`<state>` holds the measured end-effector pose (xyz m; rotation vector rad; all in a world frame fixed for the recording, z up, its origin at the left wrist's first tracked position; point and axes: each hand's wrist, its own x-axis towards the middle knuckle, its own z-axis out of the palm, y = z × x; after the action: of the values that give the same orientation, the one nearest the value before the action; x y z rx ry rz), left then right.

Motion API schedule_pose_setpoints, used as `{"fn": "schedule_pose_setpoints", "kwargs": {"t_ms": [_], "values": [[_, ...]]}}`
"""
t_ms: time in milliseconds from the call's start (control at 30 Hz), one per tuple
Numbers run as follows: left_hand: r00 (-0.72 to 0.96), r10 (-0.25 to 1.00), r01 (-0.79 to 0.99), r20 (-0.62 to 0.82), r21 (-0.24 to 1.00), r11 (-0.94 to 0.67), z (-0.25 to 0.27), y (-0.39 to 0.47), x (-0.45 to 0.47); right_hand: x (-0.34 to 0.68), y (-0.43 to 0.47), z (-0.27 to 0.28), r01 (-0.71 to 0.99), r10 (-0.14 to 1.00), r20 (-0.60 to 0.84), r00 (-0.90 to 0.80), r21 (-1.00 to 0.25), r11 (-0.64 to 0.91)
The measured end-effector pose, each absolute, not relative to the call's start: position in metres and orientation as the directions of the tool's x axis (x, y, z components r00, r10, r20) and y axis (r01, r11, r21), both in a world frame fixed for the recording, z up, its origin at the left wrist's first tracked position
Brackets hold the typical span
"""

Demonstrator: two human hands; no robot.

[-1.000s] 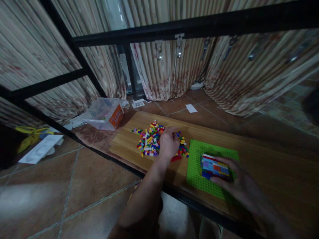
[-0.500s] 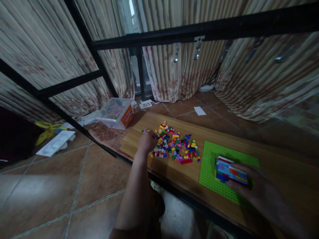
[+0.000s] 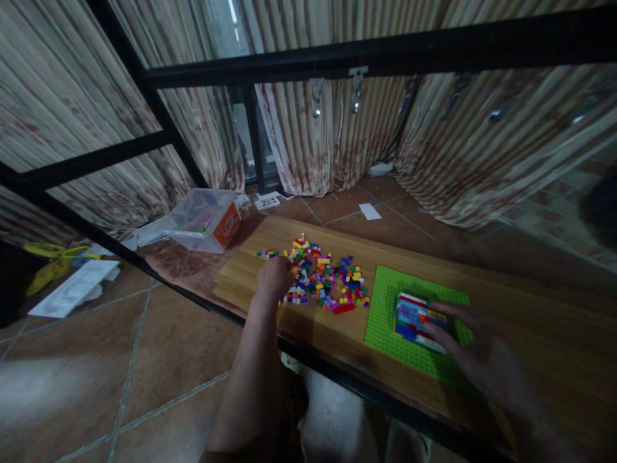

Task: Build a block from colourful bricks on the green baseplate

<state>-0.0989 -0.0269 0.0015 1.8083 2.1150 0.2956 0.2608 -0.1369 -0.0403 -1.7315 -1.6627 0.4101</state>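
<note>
My left hand (image 3: pixel 274 276) is at the left edge of a heap of small coloured toy bricks (image 3: pixel 321 273) on a wooden bench top. Its fingers are curled together, and whatever they pinch is hidden. To the right lies a green studded baseplate (image 3: pixel 385 308), with a flat block built of toy bricks (image 3: pixel 409 315) on or just above it. My right hand (image 3: pixel 475 337) grips the block's right part, thumb over its near side and fingers along the far side. Blue, red, white and orange bricks show in the block.
A clear plastic box (image 3: pixel 200 225) with an orange label stands beyond the bench's left end. The wooden bench top (image 3: pixel 245 267) has a black metal frame (image 3: pixel 337 58) behind it. White trays (image 3: pixel 72 289) and a paper (image 3: pixel 370 211) lie on the tiled floor.
The view has swung slightly right, so everything sits further left. My right thumb has moved up onto the brick block, which is seen at a slightly different angle. My left hand stays at the heap.
</note>
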Motion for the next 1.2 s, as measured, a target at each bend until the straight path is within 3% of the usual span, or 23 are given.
{"fn": "schedule_pose_setpoints", "kwargs": {"t_ms": [300,433,567,700,933,1200], "values": [[-0.178,0.982,0.921,-0.061,0.341,0.188,0.003,-0.021,-0.105,0.257,-0.142,-0.022,0.673,0.917,0.288,0.278,-0.739,0.028],[-0.046,0.998,0.803,0.038,0.596,0.015,0.008,-0.022,-0.09,0.261,-0.139,-0.021,0.604,0.811,0.381,0.445,-0.796,0.042],[0.329,0.942,0.464,0.068,0.857,-0.224,0.016,-0.04,-0.037,0.261,-0.136,-0.024,0.536,0.76,0.391,0.519,-0.842,0.067],[0.58,0.814,0.272,0.01,0.94,-0.205,0.002,-0.066,0.021,0.253,-0.137,-0.022,0.538,0.814,0.387,0.433,-0.836,0.11],[0.527,0.843,0.237,0.105,0.935,-0.264,-0.026,-0.084,0.053,0.241,-0.141,-0.016,0.586,0.877,0.402,0.263,-0.788,0.186],[0.526,0.816,0.298,0.241,0.846,-0.442,-0.02,-0.09,0.059,0.231,-0.143,-0.02,0.732,0.927,0.367,-0.073,-0.612,0.3]]}}
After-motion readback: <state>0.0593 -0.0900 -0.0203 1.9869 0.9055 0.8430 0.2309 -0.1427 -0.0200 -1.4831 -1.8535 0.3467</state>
